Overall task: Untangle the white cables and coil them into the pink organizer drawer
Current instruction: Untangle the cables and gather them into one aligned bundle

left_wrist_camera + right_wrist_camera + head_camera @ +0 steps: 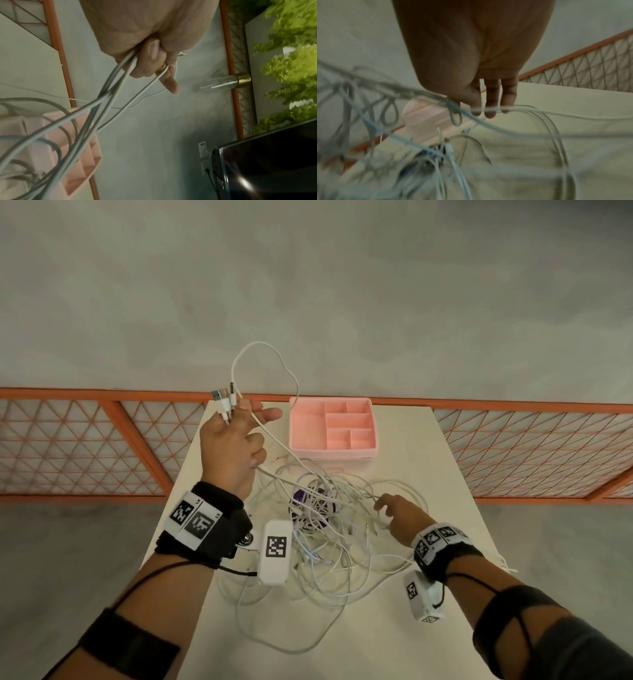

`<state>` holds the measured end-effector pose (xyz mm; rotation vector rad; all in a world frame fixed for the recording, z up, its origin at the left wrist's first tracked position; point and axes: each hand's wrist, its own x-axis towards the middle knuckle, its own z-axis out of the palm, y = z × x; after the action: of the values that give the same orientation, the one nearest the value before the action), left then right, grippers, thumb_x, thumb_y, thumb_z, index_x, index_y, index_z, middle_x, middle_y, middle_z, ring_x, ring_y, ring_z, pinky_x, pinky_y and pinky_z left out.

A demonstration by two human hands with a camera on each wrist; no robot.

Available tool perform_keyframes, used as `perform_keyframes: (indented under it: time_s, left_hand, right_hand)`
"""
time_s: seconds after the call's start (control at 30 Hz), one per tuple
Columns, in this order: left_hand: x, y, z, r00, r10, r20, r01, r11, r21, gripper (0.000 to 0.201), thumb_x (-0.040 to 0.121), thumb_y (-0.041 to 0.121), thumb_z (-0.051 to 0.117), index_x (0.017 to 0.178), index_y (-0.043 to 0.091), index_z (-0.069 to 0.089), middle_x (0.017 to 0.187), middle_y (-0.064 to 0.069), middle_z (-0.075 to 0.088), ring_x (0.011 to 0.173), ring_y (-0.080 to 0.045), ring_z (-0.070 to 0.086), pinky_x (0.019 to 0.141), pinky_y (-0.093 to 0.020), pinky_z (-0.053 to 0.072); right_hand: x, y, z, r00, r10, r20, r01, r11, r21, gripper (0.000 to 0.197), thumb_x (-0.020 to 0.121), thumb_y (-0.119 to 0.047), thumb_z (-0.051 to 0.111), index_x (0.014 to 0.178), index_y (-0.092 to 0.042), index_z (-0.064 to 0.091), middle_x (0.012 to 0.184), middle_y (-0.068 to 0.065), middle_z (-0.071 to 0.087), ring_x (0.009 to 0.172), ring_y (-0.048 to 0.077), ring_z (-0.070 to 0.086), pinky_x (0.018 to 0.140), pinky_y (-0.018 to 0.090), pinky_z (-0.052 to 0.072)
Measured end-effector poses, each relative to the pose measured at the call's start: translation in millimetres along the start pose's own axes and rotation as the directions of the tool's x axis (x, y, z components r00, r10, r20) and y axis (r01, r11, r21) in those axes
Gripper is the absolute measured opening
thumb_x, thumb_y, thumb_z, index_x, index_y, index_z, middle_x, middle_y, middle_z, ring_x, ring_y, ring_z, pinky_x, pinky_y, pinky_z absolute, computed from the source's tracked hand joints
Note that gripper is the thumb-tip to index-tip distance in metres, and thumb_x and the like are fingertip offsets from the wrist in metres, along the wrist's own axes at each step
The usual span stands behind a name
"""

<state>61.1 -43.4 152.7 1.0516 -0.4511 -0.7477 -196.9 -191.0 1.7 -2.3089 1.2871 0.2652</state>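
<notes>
Left hand (233, 446) raised, fingers curled round white cable ends (223, 402) — right hand (399, 515), fingers nearly straight, touching the cable tangle (329, 559) on tabletop (428, 470)

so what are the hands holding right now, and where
The left hand grips white cables just below their plug ends; the right hand touches the tangle, grip unclear.

White charging cables (322, 546), a pink divided tray (334, 453), a cream worktop (428, 467), an orange lattice railing (102, 396), black-and-white coded wristbands (193, 520).

Black wristbands (205, 529) carry white coded tags (191, 518), white camera boxes (275, 553), thin black cables (236, 571).
</notes>
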Motion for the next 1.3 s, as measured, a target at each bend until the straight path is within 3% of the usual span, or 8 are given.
perform_keyframes:
  time_s: [0.17, 0.27, 0.37, 0.53, 0.9, 1.0, 1.07, 1.3]
  left_hand:
    - [-10.2, -20.1, 13.1, 0.993, -0.083, 0.082, 0.071, 0.988, 0.139, 0.021, 0.105, 0.025, 0.046, 0.095, 0.010, 0.056, 0.096, -0.013, 0.076, 0.038, -0.007, 0.021, 0.037, -0.019, 0.017]
    - [-16.5, -33.9, 21.4, 0.984, -0.126, 0.124, 0.103, 0.980, 0.172, 0.022, 0.105, 0.026, 0.046, 0.096, 0.008, 0.055, 0.101, -0.015, 0.076, 0.038, -0.007, 0.020, 0.036, -0.017, 0.019]
    - [-20.3, -39.2, 30.1, 0.979, -0.136, 0.149, 0.105, 0.974, 0.200, 0.023, 0.105, 0.027, 0.047, 0.100, 0.006, 0.055, 0.102, -0.012, 0.076, 0.038, -0.007, 0.020, 0.036, -0.017, 0.020]
    - [-20.3, -30.7, 32.0, 0.979, -0.107, 0.171, 0.076, 0.981, 0.179, 0.024, 0.105, 0.026, 0.046, 0.100, 0.005, 0.057, 0.104, -0.011, 0.076, 0.038, -0.008, 0.018, 0.036, -0.018, 0.020]
    - [-22.8, -72.6, 1.2, 0.955, -0.170, 0.245, 0.100, 0.957, 0.271, 0.033, 0.105, 0.030, 0.046, 0.112, 0.007, 0.067, 0.105, -0.008, 0.075, 0.042, -0.009, 0.019, 0.043, -0.020, 0.016]
    - [-27.1, -92.4, -8.4, 0.943, -0.180, 0.281, 0.065, 0.925, 0.375, 0.031, 0.104, 0.029, 0.048, 0.101, 0.005, 0.067, 0.095, -0.009, 0.073, 0.041, -0.007, 0.038, 0.041, -0.020, 0.033]
    - [-27.0, -104.8, -17.6, 0.941, -0.149, 0.303, 0.009, 0.908, 0.418, 0.031, 0.099, 0.036, 0.056, 0.097, 0.009, 0.071, 0.090, -0.007, 0.073, 0.067, -0.010, 0.066, 0.071, -0.029, 0.055]
    - [-8.8, -116.3, -31.9, 0.921, -0.011, 0.390, -0.262, 0.722, 0.640, 0.016, 0.101, 0.015, 0.054, 0.100, 0.022, 0.069, 0.107, 0.008, 0.073, 0.109, -0.003, 0.064, 0.099, -0.016, 0.043]
  right_hand:
    - [-1.1, -19.6, -41.8, 0.964, -0.029, -0.263, 0.105, 0.955, 0.278, 0.059, 0.071, 0.015, 0.040, 0.097, -0.030, 0.067, 0.132, 0.007, 0.050, 0.122, 0.029, 0.051, 0.100, 0.034, 0.042]
    - [-4.9, -55.0, -68.9, 0.845, -0.194, -0.498, 0.359, 0.896, 0.261, 0.058, 0.065, 0.014, 0.038, 0.096, -0.021, 0.071, 0.136, 0.010, 0.052, 0.128, 0.032, 0.042, 0.109, 0.041, 0.035]
    - [-18.0, -95.9, -76.8, 0.688, -0.377, -0.620, 0.529, 0.846, 0.073, 0.034, 0.084, -0.009, 0.044, 0.103, -0.017, 0.071, 0.114, 0.003, 0.062, 0.108, 0.024, 0.052, 0.094, 0.039, 0.043]
    - [-25.4, -133.7, -58.9, 0.840, -0.471, -0.271, 0.530, 0.820, 0.215, 0.024, 0.094, -0.029, 0.063, 0.081, -0.009, 0.067, 0.079, 0.008, 0.066, 0.067, 0.021, 0.060, 0.066, 0.032, 0.046]
    - [-40.5, -154.9, -122.8, 0.874, -0.201, -0.442, 0.486, 0.330, 0.809, 0.021, 0.101, -0.011, 0.052, 0.087, 0.002, 0.061, 0.072, 0.016, 0.070, 0.060, 0.029, 0.070, 0.056, 0.035, 0.058]
    - [-47.5, -153.8, -142.8, 0.858, -0.172, -0.483, 0.513, 0.253, 0.820, 0.022, 0.102, -0.013, 0.051, 0.086, 0.001, 0.060, 0.071, 0.019, 0.068, 0.059, 0.031, 0.070, 0.054, 0.032, 0.057]
    - [-52.2, -152.5, -159.4, 0.826, -0.142, -0.545, 0.563, 0.184, 0.805, 0.023, 0.102, -0.013, 0.050, 0.086, 0.001, 0.060, 0.070, 0.020, 0.068, 0.058, 0.031, 0.070, 0.052, 0.030, 0.057]
    - [-60.9, -151.2, -191.2, 0.715, -0.027, -0.698, 0.699, 0.044, 0.714, 0.023, 0.103, -0.015, 0.049, 0.089, 0.001, 0.059, 0.073, 0.019, 0.067, 0.060, 0.030, 0.070, 0.052, 0.030, 0.055]
